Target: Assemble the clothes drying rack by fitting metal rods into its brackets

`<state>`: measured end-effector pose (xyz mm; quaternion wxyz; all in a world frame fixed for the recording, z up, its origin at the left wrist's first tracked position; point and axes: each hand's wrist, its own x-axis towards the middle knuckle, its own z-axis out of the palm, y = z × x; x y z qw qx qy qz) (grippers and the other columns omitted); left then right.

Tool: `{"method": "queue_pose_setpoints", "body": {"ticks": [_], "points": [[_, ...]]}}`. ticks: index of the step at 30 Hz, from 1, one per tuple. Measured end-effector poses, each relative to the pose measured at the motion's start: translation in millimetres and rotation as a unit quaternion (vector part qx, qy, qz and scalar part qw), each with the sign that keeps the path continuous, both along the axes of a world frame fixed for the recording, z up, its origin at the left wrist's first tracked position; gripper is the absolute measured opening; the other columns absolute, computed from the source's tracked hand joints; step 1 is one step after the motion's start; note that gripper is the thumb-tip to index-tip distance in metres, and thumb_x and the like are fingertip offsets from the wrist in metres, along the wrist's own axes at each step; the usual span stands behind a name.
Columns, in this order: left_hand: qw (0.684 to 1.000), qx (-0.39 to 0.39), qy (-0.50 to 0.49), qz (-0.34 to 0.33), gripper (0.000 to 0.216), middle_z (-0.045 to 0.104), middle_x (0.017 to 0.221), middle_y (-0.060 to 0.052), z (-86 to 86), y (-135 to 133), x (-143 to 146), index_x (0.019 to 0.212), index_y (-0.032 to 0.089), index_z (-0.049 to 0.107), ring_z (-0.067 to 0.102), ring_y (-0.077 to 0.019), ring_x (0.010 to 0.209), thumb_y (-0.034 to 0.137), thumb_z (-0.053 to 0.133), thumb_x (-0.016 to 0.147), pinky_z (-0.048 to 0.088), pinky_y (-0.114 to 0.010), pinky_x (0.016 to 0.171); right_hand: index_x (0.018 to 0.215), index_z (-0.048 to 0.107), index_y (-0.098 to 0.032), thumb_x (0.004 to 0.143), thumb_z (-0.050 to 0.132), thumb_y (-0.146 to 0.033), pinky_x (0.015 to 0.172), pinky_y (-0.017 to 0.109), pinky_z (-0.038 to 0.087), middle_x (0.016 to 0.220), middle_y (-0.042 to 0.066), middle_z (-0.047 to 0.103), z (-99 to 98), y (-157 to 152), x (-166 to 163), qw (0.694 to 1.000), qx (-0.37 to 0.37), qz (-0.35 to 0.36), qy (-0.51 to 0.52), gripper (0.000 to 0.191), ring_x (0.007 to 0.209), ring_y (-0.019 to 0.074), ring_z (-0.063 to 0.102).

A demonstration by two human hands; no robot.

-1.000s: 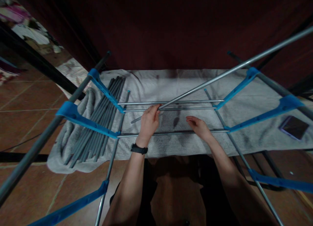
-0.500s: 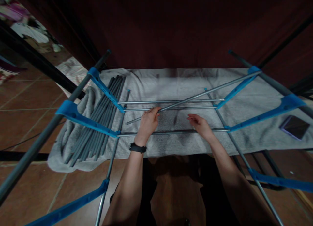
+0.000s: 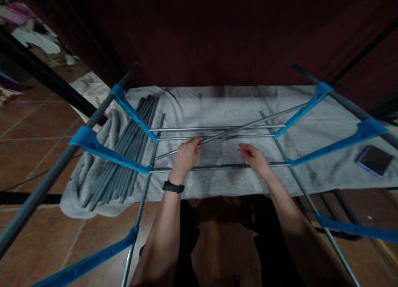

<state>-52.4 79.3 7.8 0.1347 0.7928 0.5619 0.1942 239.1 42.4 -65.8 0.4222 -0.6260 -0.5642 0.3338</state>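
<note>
A thin grey metal tube (image 3: 248, 124) slants across a rack frame of grey tubes and blue plastic brackets. My left hand (image 3: 187, 154), with a black band on its wrist, is closed around this tube near its lower left end. The tube's far right end reaches the upper right blue bracket (image 3: 312, 100). My right hand (image 3: 252, 157) hovers above the front crossbar (image 3: 217, 167), fingers slightly curled and apart, holding nothing. Behind the hands, two more crossbars (image 3: 192, 129) span between the left bracket (image 3: 133, 113) and the right one.
Several loose grey tubes (image 3: 127, 150) lie in a pile on the grey blanket (image 3: 205, 102) at the left. A phone (image 3: 374, 160) rests at the right. Dark red fabric (image 3: 217, 38) hangs behind. Tiled floor (image 3: 37, 154) shows at left.
My left hand has shifted slightly left and drawn the slanted tube left, so its right end has come down from the upright to the bracket. My right hand stays in place.
</note>
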Motion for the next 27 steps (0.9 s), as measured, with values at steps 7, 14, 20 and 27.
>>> {"method": "queue_pose_setpoints", "body": {"ticks": [7, 14, 20, 27], "points": [[1.0, -0.027, 0.005, 0.009, 0.037, 0.074, 0.121, -0.006, 4.6, 2.3, -8.2, 0.126, 0.023, 0.066, 0.068, -0.024, 0.112, 0.017, 0.05, 0.094, 0.05, -0.035, 0.097, 0.108, 0.07, -0.023, 0.077, 0.065, -0.026, 0.083, 0.038, 0.057, 0.098, 0.006, 0.077, 1.5, 1.2, 1.2, 0.999, -0.001, -0.013, 0.036, 0.031, 0.083, 0.0202, 0.071], [0.999, -0.032, 0.041, 0.011, 0.037, 0.075, 0.118, -0.006, 2.3, 4.5, -23.4, 0.122, 0.022, 0.068, 0.068, -0.0238, 0.111, 0.014, 0.05, 0.091, 0.05, -0.035, 0.096, 0.103, 0.071, -0.024, 0.072, 0.07, -0.024, 0.078, 0.034, 0.056, 0.091, 0.002, 0.076, 6.3, 0.9, -0.8, 0.997, -0.003, -0.037, 0.064, 0.03, 0.073, 0.0161, 0.066], [0.998, -0.037, 0.053, -0.02, 0.037, 0.074, 0.119, -0.006, -1.8, 6.1, -25.7, 0.122, 0.022, 0.068, 0.068, -0.0228, 0.113, 0.013, 0.051, 0.09, 0.049, -0.035, 0.099, 0.095, 0.071, -0.025, 0.069, 0.07, -0.025, 0.066, 0.028, 0.052, 0.084, -0.001, 0.074, 6.6, 2.7, -2.9, 0.992, 0.004, -0.059, 0.109, 0.026, 0.067, 0.0136, 0.062], [0.996, -0.059, 0.067, -0.028, 0.039, 0.074, 0.12, -0.008, -5.4, 5.6, -26.3, 0.126, 0.021, 0.066, 0.067, -0.0234, 0.115, 0.015, 0.049, 0.092, 0.048, -0.036, 0.1, 0.082, 0.068, -0.022, 0.065, 0.078, -0.032, 0.065, 0.026, 0.054, 0.086, 0.0, 0.075, 27.1, -2.8, -7.2, 0.965, -0.057, -0.073, 0.244, 0.023, 0.065, 0.0114, 0.062]]}}
